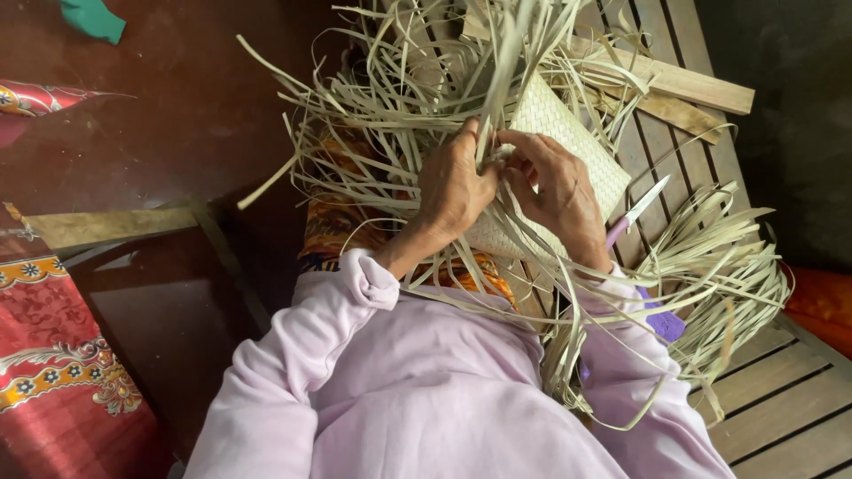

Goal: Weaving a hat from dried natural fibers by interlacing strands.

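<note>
Woven mat [568, 142] at 1 o'clock on your lap | left hand [453, 191] pinches one pale strip [497, 80]; right hand [559, 191] curls closed on neighbouring strips | risk: knife [635, 211] at 3 o'clock may nick your wrist; tugging could split a strip.

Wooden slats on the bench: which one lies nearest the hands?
The lower, darker slat, just beyond the woven mat; the paler, longer slat lies behind it, farther off.

Loose straw strips [417, 80] crowd the hands [501, 191]; scissors [635, 213] lie rightward.
</note>
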